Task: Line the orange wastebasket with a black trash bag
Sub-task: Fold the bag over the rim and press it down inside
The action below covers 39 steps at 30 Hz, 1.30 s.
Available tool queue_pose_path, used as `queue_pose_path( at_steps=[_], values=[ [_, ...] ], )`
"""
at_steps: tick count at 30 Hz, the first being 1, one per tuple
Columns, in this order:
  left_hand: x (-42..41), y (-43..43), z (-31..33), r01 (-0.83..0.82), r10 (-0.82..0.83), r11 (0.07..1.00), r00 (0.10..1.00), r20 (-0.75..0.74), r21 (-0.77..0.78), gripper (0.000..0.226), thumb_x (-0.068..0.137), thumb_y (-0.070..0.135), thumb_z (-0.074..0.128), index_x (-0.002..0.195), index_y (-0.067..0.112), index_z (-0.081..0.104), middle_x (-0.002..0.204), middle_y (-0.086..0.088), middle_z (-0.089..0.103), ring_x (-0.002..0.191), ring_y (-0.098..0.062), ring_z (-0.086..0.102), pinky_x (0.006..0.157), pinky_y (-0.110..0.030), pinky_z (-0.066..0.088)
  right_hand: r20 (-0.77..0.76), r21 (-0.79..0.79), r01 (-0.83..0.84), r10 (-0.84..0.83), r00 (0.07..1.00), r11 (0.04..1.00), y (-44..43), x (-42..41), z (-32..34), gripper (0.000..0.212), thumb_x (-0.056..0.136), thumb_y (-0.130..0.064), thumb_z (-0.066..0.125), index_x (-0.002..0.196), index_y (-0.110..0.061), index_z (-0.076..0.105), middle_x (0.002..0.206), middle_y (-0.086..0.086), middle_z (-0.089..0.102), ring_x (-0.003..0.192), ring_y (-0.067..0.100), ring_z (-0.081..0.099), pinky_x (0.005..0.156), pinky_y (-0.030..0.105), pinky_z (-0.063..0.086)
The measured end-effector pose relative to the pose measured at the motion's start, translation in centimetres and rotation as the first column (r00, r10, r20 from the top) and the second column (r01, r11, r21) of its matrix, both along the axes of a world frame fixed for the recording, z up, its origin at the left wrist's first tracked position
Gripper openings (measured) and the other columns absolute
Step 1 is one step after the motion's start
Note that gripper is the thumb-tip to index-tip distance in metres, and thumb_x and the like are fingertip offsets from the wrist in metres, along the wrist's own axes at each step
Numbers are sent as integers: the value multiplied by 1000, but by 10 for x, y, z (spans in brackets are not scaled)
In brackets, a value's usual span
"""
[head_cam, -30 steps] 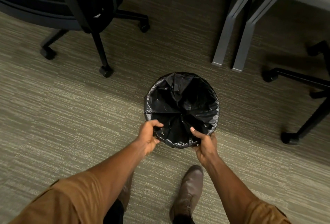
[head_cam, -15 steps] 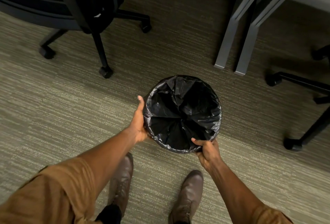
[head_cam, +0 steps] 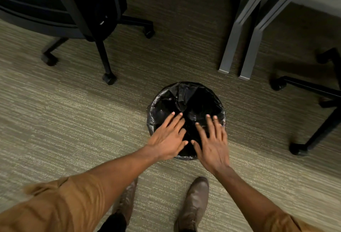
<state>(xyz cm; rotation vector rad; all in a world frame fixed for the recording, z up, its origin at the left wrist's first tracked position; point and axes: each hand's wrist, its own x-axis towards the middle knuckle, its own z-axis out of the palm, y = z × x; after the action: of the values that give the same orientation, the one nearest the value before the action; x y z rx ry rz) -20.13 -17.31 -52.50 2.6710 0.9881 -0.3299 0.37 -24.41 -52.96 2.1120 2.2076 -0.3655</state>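
A round wastebasket stands on the carpet, fully wrapped by a black trash bag (head_cam: 186,98) that is folded over its rim, so no orange shows. The bag sags in creases inside the opening. My left hand (head_cam: 167,137) hovers flat over the near left part of the opening, fingers spread, holding nothing. My right hand (head_cam: 212,143) is beside it over the near right part, palm down, fingers apart. Both hands hide the near rim of the basket.
A black office chair (head_cam: 83,19) on casters stands at the upper left. Grey desk legs (head_cam: 238,47) rise at the upper right, and another chair base (head_cam: 313,102) spreads at the right. My brown shoes (head_cam: 193,204) stand just before the basket.
Both hands have let go of the bag's rim. They now lie spread, palms down, above the near half of the opening.
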Motion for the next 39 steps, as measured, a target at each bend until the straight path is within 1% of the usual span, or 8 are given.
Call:
queue_pose_path(
  at_steps=[4,7,15,21,24,28,31,39],
  values=[
    [5,6,-10,20,-57,992,953,-298,-126,81,112,61,24,156,0,56,178,-25,33,172,-41,7,138,-62,-6,59,-211,-269,287,956,940,25,2,-13,55,106,-50,32,143,-31,68,171,16,40,164,42,21,130,61,13],
    [7,15,-10,-46,-35,986,878,-478,-158,92,110,70,15,169,3,38,184,-23,11,172,-43,-10,134,-65,-17,133,-474,-341,449,883,812,41,-1,-15,66,108,-57,18,154,-31,57,176,16,27,165,45,8,130,64,-3],
    [0,26,-11,-150,-27,973,683,-730,-176,128,84,100,-2,173,14,29,184,-24,-7,163,-52,-32,125,-69,-29,268,-701,-203,516,813,684,62,3,-19,82,101,-77,7,167,-36,34,178,14,21,165,46,0,126,69,-15],
    [2,25,-6,-135,-27,976,710,-703,-173,132,81,103,-1,169,14,39,184,-26,0,165,-54,-27,123,-72,-30,259,-676,-216,502,825,705,70,8,-17,91,94,-86,11,160,-35,46,169,19,39,161,45,19,129,66,-7],
    [8,17,2,-91,-8,987,797,-604,-134,125,90,95,0,167,6,42,182,-30,10,169,-53,-11,128,-71,-20,221,-552,-287,470,855,783,78,0,-6,71,101,-71,27,145,-28,63,152,17,55,144,40,44,125,60,21],
    [23,-4,5,-106,15,973,913,-408,-203,119,96,89,2,165,1,43,179,-29,24,171,-46,6,135,-65,-11,9,-470,-257,296,955,844,108,-12,4,48,100,-46,49,144,-29,59,143,13,60,134,37,53,110,50,44],
    [32,-22,7,-93,-9,947,949,-314,-309,123,93,93,1,165,1,42,178,-27,31,171,-44,10,134,-65,-12,-158,-507,-241,186,970,827,139,-23,9,58,99,-40,56,156,-38,47,152,11,55,142,39,50,114,54,44],
    [23,-40,11,-158,-33,850,936,-349,-503,124,91,96,5,173,5,25,180,-24,26,171,-44,12,133,-68,-14,-88,-586,-132,99,991,800,183,-37,4,82,96,-53,67,166,-38,27,170,11,33,154,45,31,126,65,25]
  ],
)
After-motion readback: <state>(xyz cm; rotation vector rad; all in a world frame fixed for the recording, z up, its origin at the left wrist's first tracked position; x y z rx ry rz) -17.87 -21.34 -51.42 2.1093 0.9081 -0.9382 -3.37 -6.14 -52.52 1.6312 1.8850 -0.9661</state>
